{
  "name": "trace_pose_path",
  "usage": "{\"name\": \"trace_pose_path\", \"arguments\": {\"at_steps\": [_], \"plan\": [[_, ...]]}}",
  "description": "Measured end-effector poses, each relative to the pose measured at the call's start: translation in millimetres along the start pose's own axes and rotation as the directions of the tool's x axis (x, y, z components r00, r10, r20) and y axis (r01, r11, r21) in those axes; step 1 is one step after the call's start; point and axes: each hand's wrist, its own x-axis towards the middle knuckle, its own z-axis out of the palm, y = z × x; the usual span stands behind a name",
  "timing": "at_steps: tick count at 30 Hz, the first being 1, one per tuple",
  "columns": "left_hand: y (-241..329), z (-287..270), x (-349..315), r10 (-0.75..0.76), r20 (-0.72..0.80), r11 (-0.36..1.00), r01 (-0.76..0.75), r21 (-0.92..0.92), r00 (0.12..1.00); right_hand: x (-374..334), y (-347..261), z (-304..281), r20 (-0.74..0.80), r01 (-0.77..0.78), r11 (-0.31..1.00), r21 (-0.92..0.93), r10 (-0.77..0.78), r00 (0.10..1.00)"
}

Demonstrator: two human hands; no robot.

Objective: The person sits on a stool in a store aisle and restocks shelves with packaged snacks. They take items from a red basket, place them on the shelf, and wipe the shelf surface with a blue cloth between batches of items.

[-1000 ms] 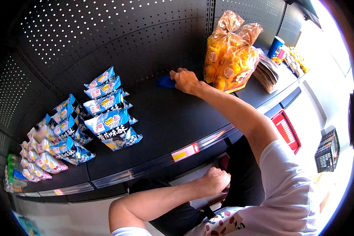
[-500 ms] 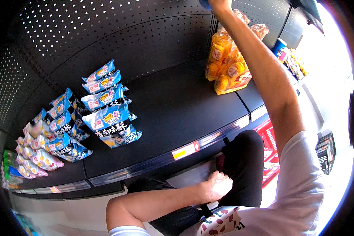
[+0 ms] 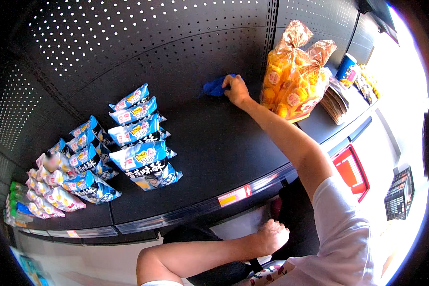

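My right hand (image 3: 236,90) reaches over the black shelf (image 3: 200,138), its fingers closed on a blue cloth (image 3: 216,86). The cloth lies bunched where the shelf meets the perforated back panel (image 3: 176,43). Just right of that hand stand tall clear bags of yellow-wrapped snacks (image 3: 293,81), tied at the top. To the left is a row of blue snack bags (image 3: 140,159), standing one behind another. My left hand (image 3: 273,236) is curled into a fist low in front of me, below the shelf's front edge; nothing shows in it.
More blue bags (image 3: 89,186), pink-and-white bags (image 3: 64,199) and green packs (image 3: 15,200) fill the shelf's left end. A brown stack (image 3: 336,101) and a blue canister (image 3: 347,66) stand beyond the yellow bags. A red basket (image 3: 350,171) and a black crate (image 3: 399,193) sit lower right.
My right hand has come down from high on the back panel to the rear of the shelf, bringing the blue cloth. My left fist stays low. The view has shifted slightly.
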Motion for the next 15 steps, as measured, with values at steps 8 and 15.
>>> {"name": "trace_pose_path", "arguments": {"at_steps": [8, 15], "plan": [[2.5, -8.6, 4.5, -0.072, 0.061, 0.996, 0.069, 0.061, 0.996, 56.3, -86.6, -74.1, -0.311, 0.455, 0.875, 0.165, -0.392, 0.866], [10.8, -11.3, 4.8, -0.104, 0.170, 0.993, 0.092, 0.080, 0.980, 122.4, -167.6, -148.0, -0.667, 0.617, 0.720, 0.319, -0.291, 0.686]]}}
